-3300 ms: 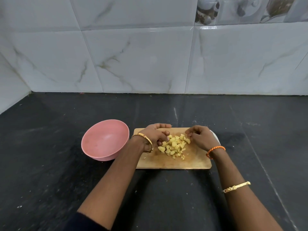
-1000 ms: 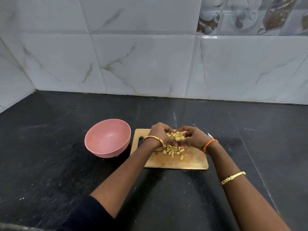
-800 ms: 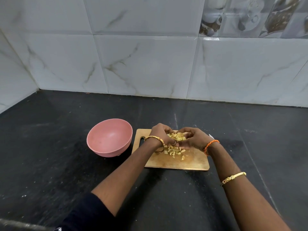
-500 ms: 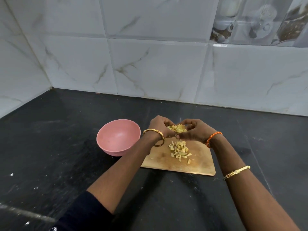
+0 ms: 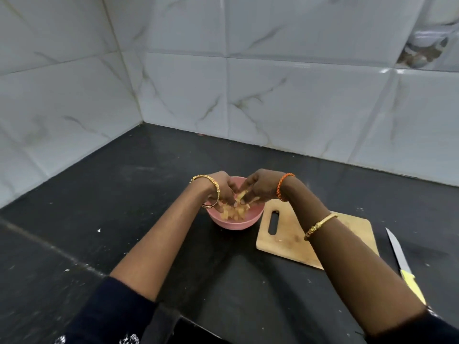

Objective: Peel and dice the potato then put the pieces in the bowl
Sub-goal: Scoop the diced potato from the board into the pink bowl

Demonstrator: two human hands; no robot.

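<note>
Over the round pink plastic bowl [image 5: 234,218] on the black stone tabletop [image 5: 124,194], I have my left hand [image 5: 223,188] and right hand [image 5: 258,186] tipped downward, fingers spread loose, letting pale yellow diced potato pieces [image 5: 233,211] fall inside; blur hides whether any cubes cling. Done well, both hands stay low inside the rim and part slowly, so nothing bounces out. Right of the bowl lies the wooden chopping board [image 5: 285,232], then a yellow-handled knife [image 5: 402,264].

pink bowl [image 5: 234,220], black counter [image 5: 124,194], yellow-handled knife [image 5: 403,266]
</note>
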